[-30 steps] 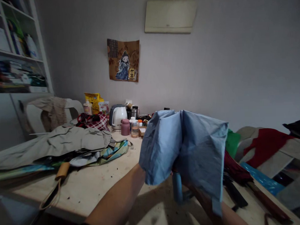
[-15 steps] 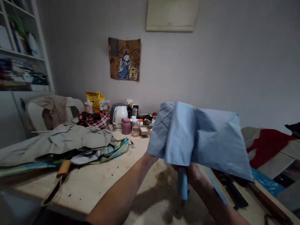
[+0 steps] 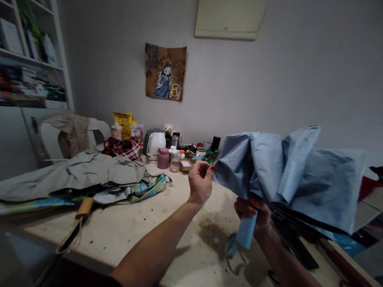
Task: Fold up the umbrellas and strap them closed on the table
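A light blue folding umbrella (image 3: pixel 270 161) is held up over the table, its canopy loose in bulging folds. My right hand (image 3: pixel 253 212) grips it from below, fingers wrapped where the canopy meets the blue handle (image 3: pixel 247 231). A wrist strap (image 3: pixel 233 255) dangles under that handle. At the canopy's left edge, my left hand (image 3: pixel 201 181) pinches the fabric between thumb and fingers. A dark strip or rib (image 3: pixel 313 218) shows along the underside of the folds.
On the left lies a grey umbrella (image 3: pixel 98 172) with a wooden handle (image 3: pixel 85 208). A kettle (image 3: pixel 154 144), pink jar (image 3: pixel 163 158) and small bottles stand at the back. Dark and brown umbrella handles (image 3: pixel 300 250) lie at the right edge. A white chair (image 3: pixel 99 125) stands behind.
My left hand has come out from behind the canopy to its left edge. The umbrella has shifted right and tilted, with its folds spread wider. The view has turned slightly left.
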Demonstrator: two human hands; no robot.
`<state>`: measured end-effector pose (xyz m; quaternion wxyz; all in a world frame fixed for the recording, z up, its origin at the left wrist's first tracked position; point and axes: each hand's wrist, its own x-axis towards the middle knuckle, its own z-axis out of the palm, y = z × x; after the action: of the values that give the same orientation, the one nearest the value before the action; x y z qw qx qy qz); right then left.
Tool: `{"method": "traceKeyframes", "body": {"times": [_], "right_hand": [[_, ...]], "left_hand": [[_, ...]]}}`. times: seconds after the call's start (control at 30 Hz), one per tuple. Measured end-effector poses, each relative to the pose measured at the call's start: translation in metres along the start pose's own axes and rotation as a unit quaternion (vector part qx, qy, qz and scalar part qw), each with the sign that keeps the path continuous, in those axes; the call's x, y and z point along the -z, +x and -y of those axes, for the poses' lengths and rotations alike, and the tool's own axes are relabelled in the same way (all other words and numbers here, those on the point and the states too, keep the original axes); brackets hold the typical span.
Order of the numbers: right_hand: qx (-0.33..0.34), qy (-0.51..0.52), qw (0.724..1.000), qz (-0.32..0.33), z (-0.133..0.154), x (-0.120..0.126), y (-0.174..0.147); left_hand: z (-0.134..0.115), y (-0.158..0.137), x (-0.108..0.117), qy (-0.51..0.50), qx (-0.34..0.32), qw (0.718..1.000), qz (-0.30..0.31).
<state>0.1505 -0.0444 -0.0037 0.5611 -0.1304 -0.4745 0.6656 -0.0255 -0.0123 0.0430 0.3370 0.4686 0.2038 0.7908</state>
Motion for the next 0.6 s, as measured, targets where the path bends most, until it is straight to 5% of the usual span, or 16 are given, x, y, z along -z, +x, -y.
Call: {"method": "traceKeyframes", "body": {"times": [0.1,0.27,0.47,0.6], "right_hand": [[0.034,0.044,0.998,0.009,0.003,-0.007,-0.001],[0.031,0.052,0.998,0.006,0.008,-0.006,-0.002],[0.038,0.029,0.999,-0.007,0.009,0.003,-0.001],[-0.007,0.002,1.0,0.024,0.002,0.009,-0.001]], "left_hand": [[0.012,0.005,0.004,0.034,0.014,0.999,-0.021],[0.025,0.007,0.008,0.064,0.043,0.993,0.094],[0.017,0.025,0.017,0.015,0.036,0.999,-0.038],[0.006,0.023,0.016,-0.005,0.054,0.995,0.088]]}}
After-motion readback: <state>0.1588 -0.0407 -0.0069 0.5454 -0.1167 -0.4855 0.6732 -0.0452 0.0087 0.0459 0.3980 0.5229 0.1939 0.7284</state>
